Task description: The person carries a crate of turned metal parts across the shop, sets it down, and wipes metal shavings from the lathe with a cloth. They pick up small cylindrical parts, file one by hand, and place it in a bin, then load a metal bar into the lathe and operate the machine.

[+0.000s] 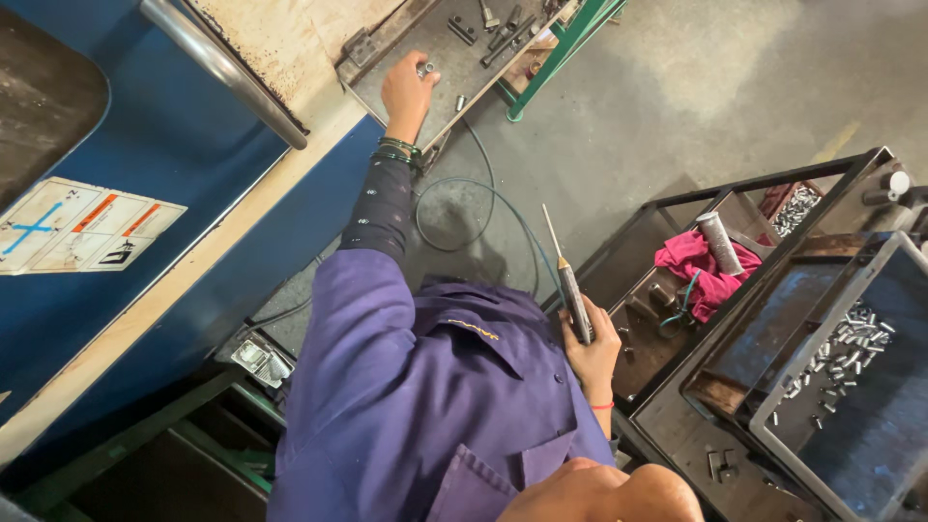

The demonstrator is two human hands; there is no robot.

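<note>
Head view, looking down over a purple work coat.

Left hand (408, 89): arm stretched forward, fingers curled narrow around a small shiny metal cylinder (425, 70) at the fingertips. The piece sits on the grey steel press table (440, 43), near its front edge; the palm covers part of it, so how firm the grip is cannot be told. Green bangles (398, 150) on that wrist.

Right hand (592, 350): held close to the body, fingers wrapped tight round the dark handle of a long thin metal probe tool (570, 285). The slim shaft points up and away from the hand, free of contact.

Surroundings: dark bolts and clamps (493, 29) lie further back on the table, beyond the left fingers. A thin green cable (483, 188) loops over the concrete floor between the two hands. To the right, a black metal rack (677, 208) holds a pink rag (691, 261) with a grey threaded cylinder (718, 242) on it. Beside it, a blue tray (870, 416) with scattered small silver cylinders (846, 343). Blue machine housing (145, 155) fills the left.
</note>
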